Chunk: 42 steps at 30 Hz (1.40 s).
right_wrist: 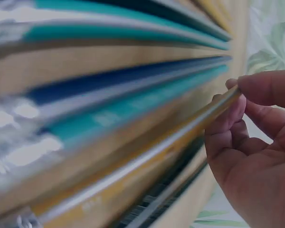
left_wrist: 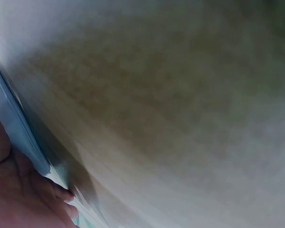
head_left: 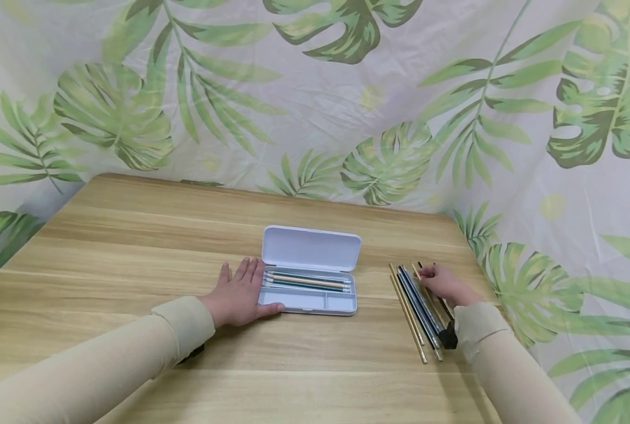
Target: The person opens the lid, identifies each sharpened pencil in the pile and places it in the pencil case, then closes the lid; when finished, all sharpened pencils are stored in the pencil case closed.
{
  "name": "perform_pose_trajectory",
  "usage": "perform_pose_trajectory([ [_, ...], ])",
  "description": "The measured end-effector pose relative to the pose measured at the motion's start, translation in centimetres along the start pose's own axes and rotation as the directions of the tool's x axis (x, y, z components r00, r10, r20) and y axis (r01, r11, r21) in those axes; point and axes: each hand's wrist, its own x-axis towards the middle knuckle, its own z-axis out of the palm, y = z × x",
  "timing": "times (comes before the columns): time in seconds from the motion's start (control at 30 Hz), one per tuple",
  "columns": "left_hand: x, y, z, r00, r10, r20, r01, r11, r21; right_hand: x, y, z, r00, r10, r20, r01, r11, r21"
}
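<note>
My left hand (head_left: 237, 297) lies with fingers spread at the left side of an open pale pencil case (head_left: 292, 299), its thumb along the front edge. Several pencils (head_left: 306, 281), green and yellow, lie in the case's long back compartment; the two front compartments hold nothing. In the right wrist view, my right hand (right_wrist: 256, 142) pinches the far end of a yellow pencil (right_wrist: 147, 159) between thumb and fingers. That end is tilted up. Left of it in the head view lie blue and green pencils (head_left: 418, 303) and yellow ones (head_left: 407, 312); a dark pencil (right_wrist: 164, 204) lies on its other side.
The case's lid (head_left: 312, 248) stands raised at the back. Everything rests on a wooden table (head_left: 187, 235), whose right edge is close to my right hand. A leaf-patterned cloth (head_left: 320, 106) hangs behind the table and along its right.
</note>
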Motion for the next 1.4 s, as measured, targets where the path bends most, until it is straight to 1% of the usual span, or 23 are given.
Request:
perform_pose_trajectory([
  [0.1,-0.1,0.1,-0.2,1.000,0.000,0.000,0.000,1.000,-0.001,0.1,-0.8,-0.9,0.999,-0.001,0.037,-0.003,0.992,0.125],
  [0.2,-0.1,0.1,-0.3,1.000,0.002,-0.003,-0.002,1.000,-0.009,0.1,-1.7,-1.7,0.999,-0.001,0.048,-0.009,0.978,0.209],
  [0.27,-0.1,0.1,-0.2,1.000,0.000,-0.002,0.000,1.000,-0.011,0.0,-2.4,-2.2,0.999,-0.006,0.048,-0.005,0.975,0.223],
  [0.47,-0.2,0.2,-0.2,1.000,0.000,-0.002,0.000,1.000,-0.005,0.1,-4.6,-2.9,0.995,-0.030,0.099,0.011,0.982,0.187],
  [0.6,-0.4,0.2,-0.4,1.000,-0.004,0.002,0.004,1.000,-0.014,0.5,-6.3,-2.6,0.991,-0.082,0.103,0.061,0.980,0.189],
  [0.73,-0.3,0.1,-0.4,1.000,-0.002,0.002,0.002,1.000,-0.009,0.7,-8.5,-1.7,0.982,-0.150,0.111,0.128,0.975,0.184],
  [0.83,-0.4,0.1,-0.4,1.000,0.002,-0.008,-0.002,1.000,0.003,1.0,-10.2,-0.8,0.965,-0.209,0.160,0.179,0.966,0.186],
  [0.97,-0.5,0.3,-0.3,1.000,0.008,-0.022,-0.007,1.000,0.018,1.6,-12.2,0.6,0.920,-0.294,0.258,0.249,0.949,0.193],
  [1.03,-0.5,0.4,-0.3,1.000,0.008,-0.027,-0.007,1.000,0.026,1.9,-13.1,1.3,0.897,-0.320,0.305,0.280,0.945,0.168],
  [1.17,-0.4,0.4,-0.2,0.999,0.006,-0.035,-0.004,0.999,0.038,2.2,-15.1,2.9,0.865,-0.335,0.374,0.330,0.941,0.079],
  [1.3,-0.5,0.3,-0.3,0.999,0.006,-0.039,-0.004,0.999,0.050,2.9,-16.6,4.7,0.848,-0.329,0.415,0.354,0.935,0.019],
  [1.4,-0.3,0.1,-0.1,0.999,0.009,-0.037,-0.007,0.999,0.053,3.7,-17.4,6.1,0.831,-0.328,0.448,0.385,0.922,-0.039],
])
